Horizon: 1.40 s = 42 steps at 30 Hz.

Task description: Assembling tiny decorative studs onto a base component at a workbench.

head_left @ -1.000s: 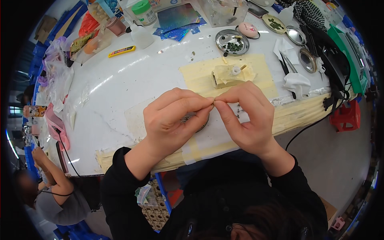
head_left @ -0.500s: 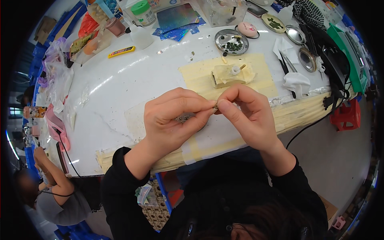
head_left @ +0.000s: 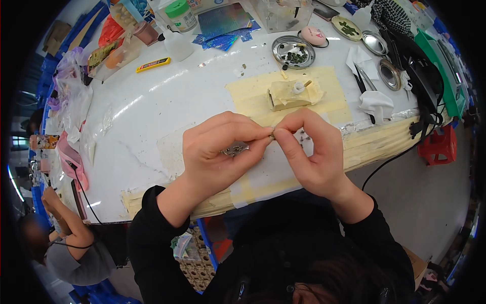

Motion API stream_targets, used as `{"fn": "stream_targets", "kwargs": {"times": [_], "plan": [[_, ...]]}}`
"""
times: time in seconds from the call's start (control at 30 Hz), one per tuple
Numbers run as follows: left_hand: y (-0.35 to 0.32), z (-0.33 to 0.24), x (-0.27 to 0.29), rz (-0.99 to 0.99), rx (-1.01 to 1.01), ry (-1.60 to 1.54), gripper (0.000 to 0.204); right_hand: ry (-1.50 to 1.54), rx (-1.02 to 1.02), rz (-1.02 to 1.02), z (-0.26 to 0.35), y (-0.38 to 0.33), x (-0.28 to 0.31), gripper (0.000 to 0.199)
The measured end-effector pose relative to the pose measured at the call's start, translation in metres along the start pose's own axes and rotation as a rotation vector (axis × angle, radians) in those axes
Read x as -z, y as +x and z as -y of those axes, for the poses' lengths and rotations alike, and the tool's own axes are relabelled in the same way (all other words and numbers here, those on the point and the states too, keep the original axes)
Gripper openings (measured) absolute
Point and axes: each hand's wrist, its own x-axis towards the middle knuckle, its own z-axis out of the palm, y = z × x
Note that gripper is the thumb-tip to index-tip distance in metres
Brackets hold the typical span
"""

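Now, left hand [head_left: 215,149]: my thumb and forefinger pinch a tiny dark piece [head_left: 273,135].
Right hand [head_left: 318,152]: thumb and forefinger pinched together on it too.
Piece: between my fingertips, above the worktop [head_left: 142,106]; too small to tell its long axis or direction.

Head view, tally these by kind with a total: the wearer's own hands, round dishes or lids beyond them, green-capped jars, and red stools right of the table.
Hands, left and right: 2
Round dishes or lids: 4
Green-capped jar: 1
Red stool: 1
Total: 8
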Motion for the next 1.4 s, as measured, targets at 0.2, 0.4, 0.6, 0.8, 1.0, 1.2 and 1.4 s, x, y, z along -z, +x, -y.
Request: {"fn": "stream_targets", "kwargs": {"times": [0.2, 0.4, 0.6, 0.8, 1.0, 1.2, 1.4], "plan": [[-0.001, -0.003, -0.002, -0.038, -0.174, 0.317, 0.022, -0.485, 0.374, -0.083, -0.003, 0.0, -0.006, 0.011], [-0.003, -0.001, 0.001, 0.014, 0.028, -0.043, 0.021, 0.618, -0.371, 0.147, -0.006, -0.003, 0.005, 0.014], [-0.005, 0.006, -0.001, -0.016, 0.183, -0.324, 0.019, 0.849, -0.484, 0.196, -0.004, -0.004, 0.003, 0.016], [-0.005, 0.008, 0.001, 0.016, 0.058, -0.208, 0.02, 0.878, -0.576, 0.216, -0.004, -0.003, 0.005, 0.015], [-0.001, -0.003, -0.001, -0.029, -0.125, 0.165, 0.023, 0.032, -0.072, 0.007, 0.001, -0.006, -0.001, 0.01], [-0.002, -0.002, -0.003, -0.09, -0.232, 0.266, 0.026, 0.279, -0.21, -0.002, 0.004, -0.004, -0.003, 0.009], [-0.001, -0.003, 0.0, -0.091, -0.314, 0.368, 0.028, 0.54, -0.299, 0.032, -0.001, -0.006, -0.006, 0.012]]}}
